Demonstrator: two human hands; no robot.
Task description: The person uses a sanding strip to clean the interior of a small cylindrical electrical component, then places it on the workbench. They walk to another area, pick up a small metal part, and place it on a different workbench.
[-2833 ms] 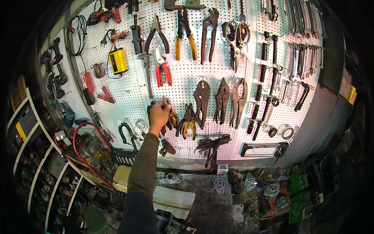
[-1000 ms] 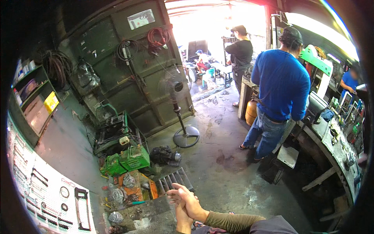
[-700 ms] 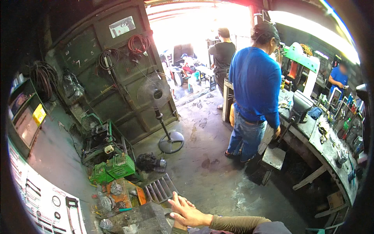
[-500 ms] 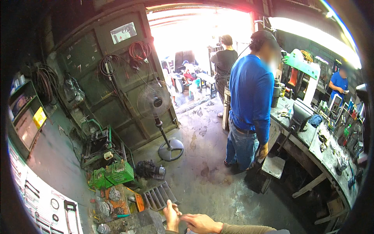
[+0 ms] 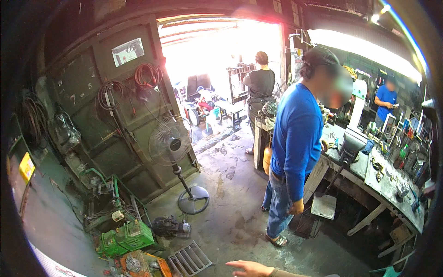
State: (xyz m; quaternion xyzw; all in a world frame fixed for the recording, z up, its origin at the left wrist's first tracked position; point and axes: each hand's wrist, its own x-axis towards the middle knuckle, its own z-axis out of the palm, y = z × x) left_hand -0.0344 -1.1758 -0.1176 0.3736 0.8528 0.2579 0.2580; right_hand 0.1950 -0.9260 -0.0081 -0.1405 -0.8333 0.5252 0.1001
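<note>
My right hand (image 5: 251,267) shows at the bottom edge, its fingers stretched out toward the left. Nothing is in it, and it touches nothing that I can see. A brown sleeve (image 5: 284,273) covers the wrist. Closest to the fingertips is a slatted metal grate (image 5: 190,258) on the floor. My left hand is out of the picture. Beyond the grate lies a dark motor-like machine part (image 5: 170,227), beside a green plastic crate (image 5: 134,236).
A pedestal fan (image 5: 177,150) stands by the dark metal door (image 5: 120,87). A person in a blue shirt (image 5: 297,129) stands beside the workbench (image 5: 369,171), which carries a vise (image 5: 353,138) and tools. A small stool (image 5: 324,205) stands below. Other people are farther back.
My hands, together before, have parted; the left has left the picture and the right sits lower with fingers extended. The view has shifted, and the blue-shirted person has turned and stepped.
</note>
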